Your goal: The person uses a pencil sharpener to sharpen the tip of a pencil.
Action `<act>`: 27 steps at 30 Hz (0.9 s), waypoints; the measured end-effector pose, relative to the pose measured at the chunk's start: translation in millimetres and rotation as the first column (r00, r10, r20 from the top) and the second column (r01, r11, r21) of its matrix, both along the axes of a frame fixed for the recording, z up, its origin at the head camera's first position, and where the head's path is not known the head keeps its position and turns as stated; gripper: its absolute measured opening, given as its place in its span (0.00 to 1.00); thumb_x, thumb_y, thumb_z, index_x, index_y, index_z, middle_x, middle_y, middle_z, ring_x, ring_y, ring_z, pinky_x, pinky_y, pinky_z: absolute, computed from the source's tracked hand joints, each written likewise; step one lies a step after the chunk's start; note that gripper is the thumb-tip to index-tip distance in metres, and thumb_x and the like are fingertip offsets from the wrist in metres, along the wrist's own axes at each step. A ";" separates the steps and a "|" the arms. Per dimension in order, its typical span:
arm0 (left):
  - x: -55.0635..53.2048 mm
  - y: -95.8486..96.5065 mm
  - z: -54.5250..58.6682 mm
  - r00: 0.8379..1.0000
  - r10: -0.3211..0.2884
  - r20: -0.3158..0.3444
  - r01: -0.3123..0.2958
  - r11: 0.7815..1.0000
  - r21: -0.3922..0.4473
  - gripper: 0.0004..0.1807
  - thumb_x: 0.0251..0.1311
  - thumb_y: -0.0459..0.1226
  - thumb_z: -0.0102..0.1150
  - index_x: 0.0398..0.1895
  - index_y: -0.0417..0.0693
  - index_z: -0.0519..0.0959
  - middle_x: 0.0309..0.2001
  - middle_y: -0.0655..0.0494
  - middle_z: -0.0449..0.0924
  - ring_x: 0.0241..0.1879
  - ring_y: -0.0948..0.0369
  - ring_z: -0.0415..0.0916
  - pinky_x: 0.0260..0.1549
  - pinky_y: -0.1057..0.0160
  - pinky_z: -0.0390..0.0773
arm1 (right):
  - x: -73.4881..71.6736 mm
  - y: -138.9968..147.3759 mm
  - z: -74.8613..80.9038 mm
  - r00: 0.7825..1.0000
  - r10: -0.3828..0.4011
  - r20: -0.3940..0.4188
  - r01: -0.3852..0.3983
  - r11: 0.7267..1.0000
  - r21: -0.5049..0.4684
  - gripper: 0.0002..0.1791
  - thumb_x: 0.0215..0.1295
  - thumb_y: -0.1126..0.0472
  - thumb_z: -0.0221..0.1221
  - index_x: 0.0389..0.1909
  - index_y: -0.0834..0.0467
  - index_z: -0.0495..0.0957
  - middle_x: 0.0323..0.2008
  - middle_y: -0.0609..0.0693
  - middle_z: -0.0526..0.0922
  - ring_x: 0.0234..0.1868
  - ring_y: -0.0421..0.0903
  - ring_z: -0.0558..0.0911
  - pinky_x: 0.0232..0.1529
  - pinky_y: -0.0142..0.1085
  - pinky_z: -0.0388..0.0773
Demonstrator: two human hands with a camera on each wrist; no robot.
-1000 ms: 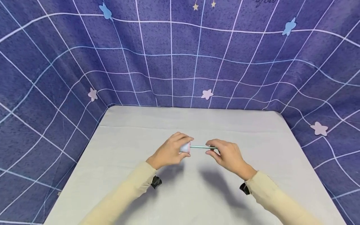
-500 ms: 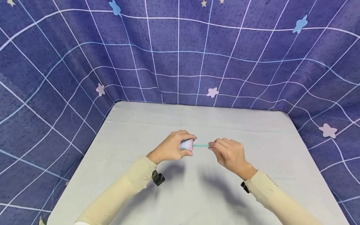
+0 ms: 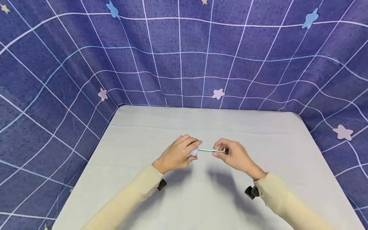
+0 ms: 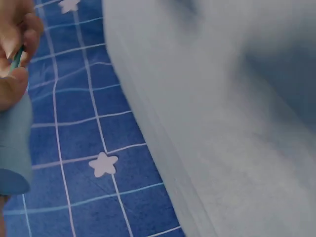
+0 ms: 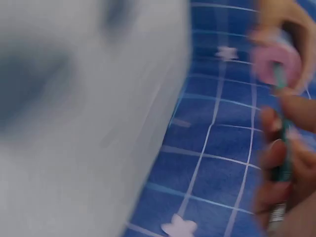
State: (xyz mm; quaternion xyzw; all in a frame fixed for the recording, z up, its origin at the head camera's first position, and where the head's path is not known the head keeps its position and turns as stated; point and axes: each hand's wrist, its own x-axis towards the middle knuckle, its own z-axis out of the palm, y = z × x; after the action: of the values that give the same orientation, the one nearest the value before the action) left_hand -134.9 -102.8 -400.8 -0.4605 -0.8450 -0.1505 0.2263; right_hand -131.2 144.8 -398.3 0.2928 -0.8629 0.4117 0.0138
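My left hand (image 3: pixel 176 154) grips a small cup-shaped pencil sharpener (image 3: pixel 194 152), pale blue with a pink end. Its blue body (image 4: pixel 14 148) fills the left edge of the left wrist view. A green pencil (image 3: pixel 206 150) runs level from the pink end across to my right hand (image 3: pixel 236 157), whose thumb and fingers pinch it. The right wrist view shows the pencil tip hidden inside the hole of the pink face (image 5: pixel 262 64). A silvery band (image 5: pixel 277 213) shows near the pencil's other end. Both hands are raised above the table, their shadows below.
A white-covered table (image 3: pixel 184 204) spreads beneath the hands. Blue-purple curtain (image 3: pixel 161 38) with a grid and stars surrounds its back and sides. Each sleeve carries a small black wrist camera (image 3: pixel 252 192).
My right-hand fingers have rolled around the pencil, first turned over it, now with the thumb and fingers spread along it. The left hand keeps the sharpener nearly still, turning slightly. The head view shifts a little.
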 end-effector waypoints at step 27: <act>-11.7 -0.3 13.4 0.980 0.053 0.193 -0.066 0.996 0.064 0.30 0.42 0.38 0.75 0.52 0.40 0.78 0.47 0.52 0.80 0.46 0.58 0.74 0.49 0.62 0.75 | -9.2 -2.7 -4.5 0.911 -0.055 -0.409 0.082 0.995 0.048 0.06 0.56 0.60 0.66 0.35 0.55 0.82 0.25 0.43 0.83 0.19 0.36 0.74 0.18 0.29 0.69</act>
State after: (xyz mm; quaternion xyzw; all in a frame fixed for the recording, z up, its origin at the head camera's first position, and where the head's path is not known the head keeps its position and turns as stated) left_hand -146.6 -103.1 -387.5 -0.4102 -0.8704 -0.2166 0.1646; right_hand -140.4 142.1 -402.9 0.3420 -0.8636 0.3130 0.1982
